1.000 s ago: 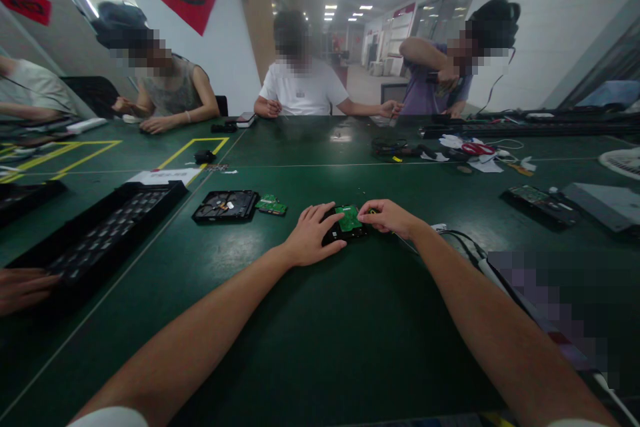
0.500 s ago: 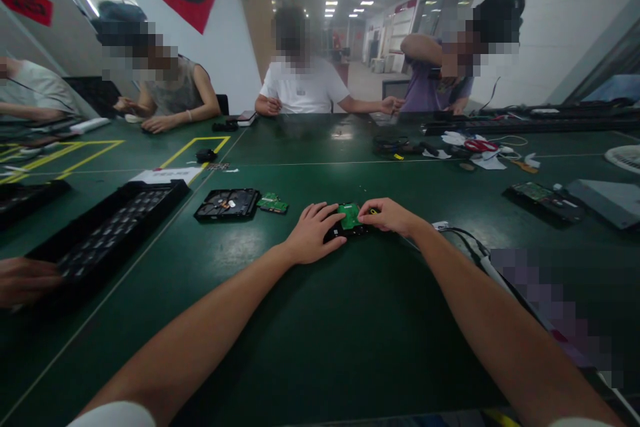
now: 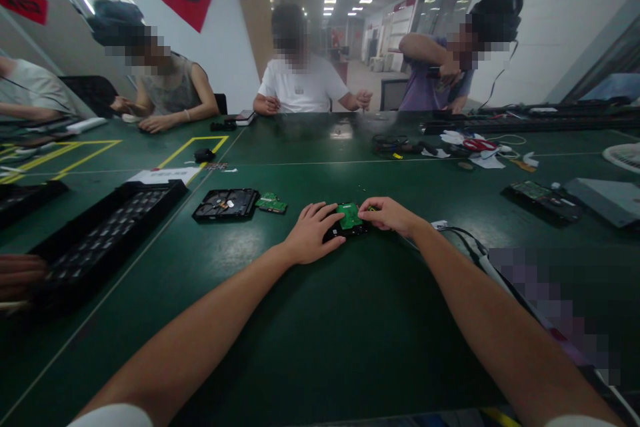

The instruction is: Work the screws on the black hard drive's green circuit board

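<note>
A black hard drive (image 3: 346, 229) with a green circuit board (image 3: 349, 216) on top lies on the green table (image 3: 320, 320) in front of me. My left hand (image 3: 313, 233) rests on its left side, fingers curved over the edge and holding it down. My right hand (image 3: 389, 214) is at the drive's right edge, fingers pinched together on something small with a bit of yellow that I cannot make out.
A second opened black drive (image 3: 226, 204) and a loose green board (image 3: 271, 203) lie to the left. A long black tray (image 3: 100, 233) runs along the left, with another person's hand (image 3: 20, 275) beside it. Cables (image 3: 465, 243) trail at my right. Several people sit around the table.
My hands have barely moved on the drive. The person in white across the table pulled an outstretched arm back in.
</note>
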Demonstrator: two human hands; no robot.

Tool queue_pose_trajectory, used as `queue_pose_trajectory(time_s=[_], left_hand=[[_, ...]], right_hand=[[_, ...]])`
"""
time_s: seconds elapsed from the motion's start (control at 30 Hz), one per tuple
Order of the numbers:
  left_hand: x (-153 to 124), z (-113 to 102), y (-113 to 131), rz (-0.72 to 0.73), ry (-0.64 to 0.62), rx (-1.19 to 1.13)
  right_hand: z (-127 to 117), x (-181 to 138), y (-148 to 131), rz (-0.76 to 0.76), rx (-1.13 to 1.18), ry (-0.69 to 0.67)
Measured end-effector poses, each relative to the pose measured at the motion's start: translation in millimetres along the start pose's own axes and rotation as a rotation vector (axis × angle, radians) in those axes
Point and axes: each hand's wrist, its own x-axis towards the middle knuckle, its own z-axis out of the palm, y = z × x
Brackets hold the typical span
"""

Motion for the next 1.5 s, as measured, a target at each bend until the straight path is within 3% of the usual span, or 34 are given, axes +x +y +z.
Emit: queue_pose_trajectory(time_s=[0.97, 1.5], left_hand=[[0.3, 0.8, -0.8, -0.002, -0.01, 0.005], [0.5, 2.1, -1.5, -0.001, -0.003, 0.012]], right_hand=[[7.5, 6.1, 3.9, 0.045, -0.081, 0.099], [4.9, 3.8, 0.9, 0.053, -0.041, 0.09]])
